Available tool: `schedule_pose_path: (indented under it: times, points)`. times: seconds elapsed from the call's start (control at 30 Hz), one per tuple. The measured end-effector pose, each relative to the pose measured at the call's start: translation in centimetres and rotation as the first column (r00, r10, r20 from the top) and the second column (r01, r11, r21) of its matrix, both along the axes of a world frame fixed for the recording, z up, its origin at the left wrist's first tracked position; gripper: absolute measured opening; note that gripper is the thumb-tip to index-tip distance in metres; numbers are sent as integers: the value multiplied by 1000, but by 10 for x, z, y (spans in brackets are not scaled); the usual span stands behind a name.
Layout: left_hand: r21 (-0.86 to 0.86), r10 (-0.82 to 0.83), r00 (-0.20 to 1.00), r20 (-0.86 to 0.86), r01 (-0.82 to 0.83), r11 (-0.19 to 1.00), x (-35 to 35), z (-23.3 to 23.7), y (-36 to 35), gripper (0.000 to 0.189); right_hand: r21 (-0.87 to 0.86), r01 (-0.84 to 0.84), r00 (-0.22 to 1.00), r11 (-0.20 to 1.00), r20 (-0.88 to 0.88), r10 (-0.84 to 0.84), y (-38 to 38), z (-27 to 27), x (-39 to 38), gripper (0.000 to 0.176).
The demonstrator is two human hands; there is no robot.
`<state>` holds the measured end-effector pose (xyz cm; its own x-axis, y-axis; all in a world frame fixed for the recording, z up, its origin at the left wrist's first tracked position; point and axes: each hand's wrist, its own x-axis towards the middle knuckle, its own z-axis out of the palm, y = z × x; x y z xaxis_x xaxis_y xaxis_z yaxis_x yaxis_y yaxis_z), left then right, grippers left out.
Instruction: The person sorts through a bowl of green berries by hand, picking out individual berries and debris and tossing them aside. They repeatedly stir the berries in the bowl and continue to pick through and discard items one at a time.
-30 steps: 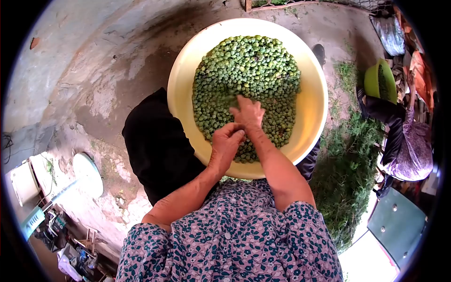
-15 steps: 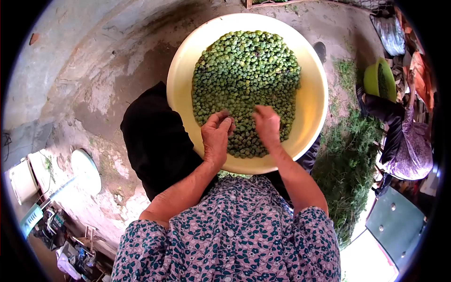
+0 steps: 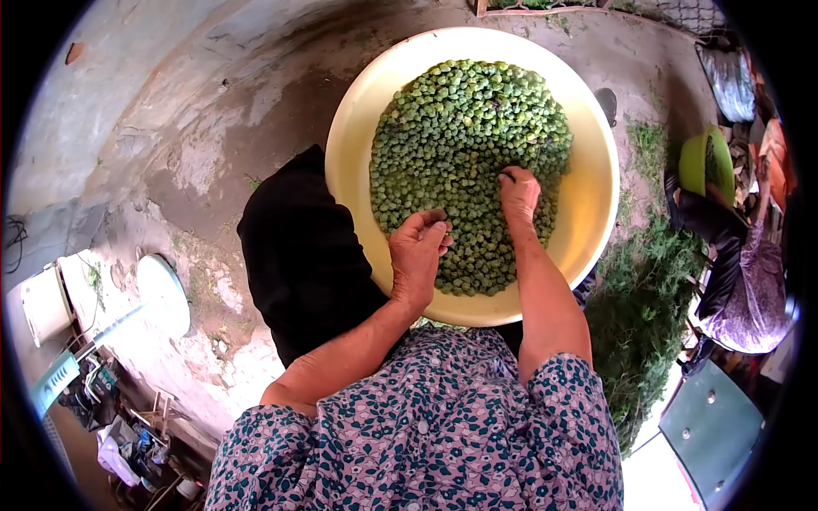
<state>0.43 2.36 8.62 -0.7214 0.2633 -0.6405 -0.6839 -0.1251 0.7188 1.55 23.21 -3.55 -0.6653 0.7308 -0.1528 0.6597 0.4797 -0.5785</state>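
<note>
Green pieces (image 3: 469, 111) lie heaped in the basin (image 3: 601, 170). The right hand (image 3: 519, 189), curled, has shifted farther out, bringing another patch within reach; the left hand (image 3: 419, 243) curls closer in. Whether either grips anything is unclear.

At the upper centre of the frame, a wide yellow basin (image 3: 590, 209) is carrying a layer of small, roundish green produce (image 3: 469, 128), while feathery greenery (image 3: 643, 298) is spreading over the ground (image 3: 581, 41) at right.
</note>
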Motion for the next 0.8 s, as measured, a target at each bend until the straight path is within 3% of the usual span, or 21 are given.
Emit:
schedule_pose_path:
  times: [0.07,0.1,0.13,0.17,0.2,0.3,0.37,0.4,0.43,0.47,0.63,0.8]
  points:
    - [7,3,1000,-7,-3,1000,1,0,0,20,-269,62,976,961,-184,-115,0,13,5,19]
    - [3,5,1000,-1,-5,1000,-1,1,1,20,-264,60,976,963,-186,-112,-3,24,8,19]
    - [0,6,1000,5,-6,1000,-3,1,1,21,-548,100,945,830,-207,-251,-6,35,12,19]
    - [4,7,1000,3,-7,1000,-4,0,1,21,-781,106,904,615,-182,-387,-11,45,17,18]
    - [13,-37,999,-17,37,999,-6,-3,0,23,-832,63,887,551,-206,-412,-19,58,22,17]
    - [26,-93,995,-44,95,995,-6,-3,3,23,-880,34,862,474,-214,-459,-50,94,33,14]
    - [31,-110,992,-54,112,993,-6,-3,5,22,-837,-24,907,546,-247,-340,-69,109,41,13]
    - [51,-233,972,-28,234,971,-6,-2,4,23,-823,-58,929,565,-252,-271,-77,114,47,12]
    - [75,-353,936,-6,352,933,-6,-3,3,25,-820,-58,926,570,-257,-275,-83,116,52,12]
    - [130,-374,927,-21,374,918,-5,-3,1,22,-822,-70,916,566,-277,-290,-89,115,57,12]
    - [93,-475,879,-46,477,874,0,-9,-3,21,-886,-21,886,463,-231,-402,-97,114,74,11]
    - [81,-581,811,-74,585,807,4,-8,-3,18,-887,15,881,462,-207,-425,-94,123,91,10]
